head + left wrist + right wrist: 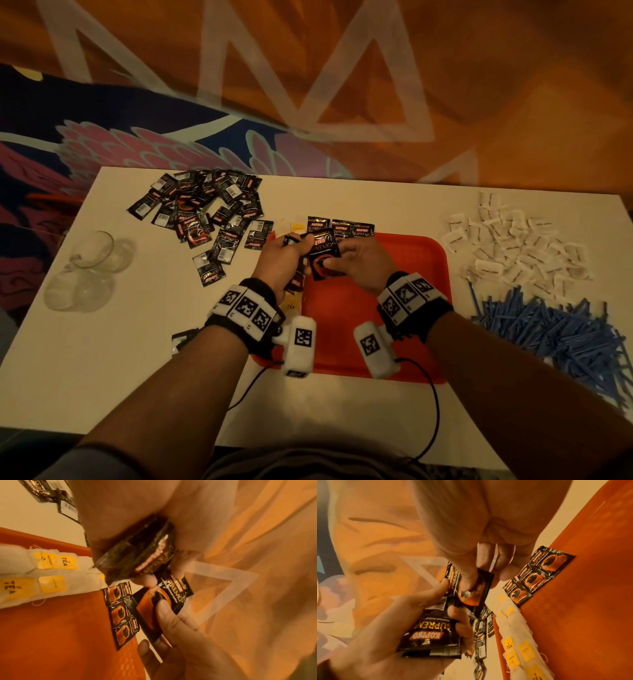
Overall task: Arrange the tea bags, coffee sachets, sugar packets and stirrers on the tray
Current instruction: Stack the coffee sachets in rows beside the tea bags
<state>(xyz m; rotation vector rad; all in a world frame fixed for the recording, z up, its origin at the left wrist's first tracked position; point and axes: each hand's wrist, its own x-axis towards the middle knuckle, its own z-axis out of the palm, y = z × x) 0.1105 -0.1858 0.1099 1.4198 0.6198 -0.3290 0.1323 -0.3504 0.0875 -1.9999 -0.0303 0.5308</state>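
Note:
My left hand (284, 255) grips a small stack of black coffee sachets (140, 555) over the left rim of the red tray (376, 329). Thumb and fingers of my right hand (356, 262) pinch one coffee sachet (323, 255) at the top of that stack; my left thumb touches its upper edge. Three coffee sachets (342, 229) lie side by side at the tray's far edge. Tea bags (42, 574) with yellow tags lie in a row along the tray's left side, mostly hidden under my left hand in the head view.
A loose pile of coffee sachets (205, 212) lies at the far left of the white table (102, 377). Clear glass cups (89, 267) stand at the left edge. White sugar packets (513, 246) and blue stirrers (555, 339) are heaped to the right of the tray.

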